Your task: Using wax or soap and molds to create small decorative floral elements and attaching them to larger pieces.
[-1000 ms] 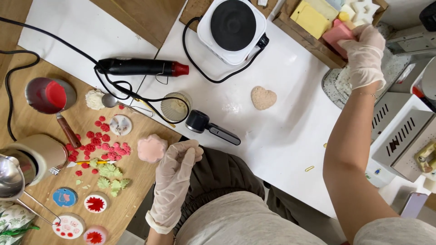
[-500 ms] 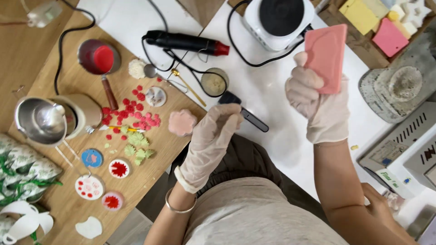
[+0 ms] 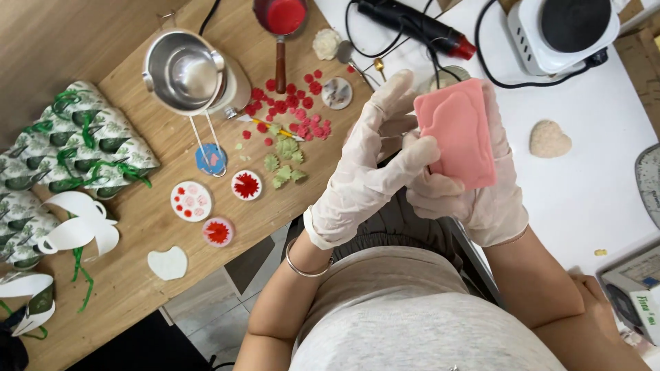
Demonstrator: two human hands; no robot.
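Above the lap, between the wooden bench (image 3: pixel 137 227) and the white bench (image 3: pixel 584 199), a pink rectangular silicone mould (image 3: pixel 457 134) is being held up in both gloved hands. It is being cradled from behind and below by the right hand (image 3: pixel 474 196), whose fingers are wrapping its far side, while the left hand (image 3: pixel 368 172) is closing on its near edge, thumb pressed against the rim; both hands are thus being kept narrow around the mould. The step in hand is being judged as flexing or inspecting the mould, and the next move is being judged as calling for a steady two-handed grip so that the soft block is not dropped. Other things are lying clear of the hands: a steel melting pot (image 3: pixel 184 72), a red-filled ladle (image 3: pixel 280 17), scattered red wax flowers (image 3: pixel 289 103), green wax leaves (image 3: pixel 283 161), small round decorated discs (image 3: pixel 190 200), a black heat gun (image 3: pixel 416 27), a white hot plate (image 3: pixel 564 31) and a beige heart-shaped piece (image 3: pixel 550 139). Nothing is being seen to block the hands, though cables (image 3: pixel 495 69) are trailing just behind them.
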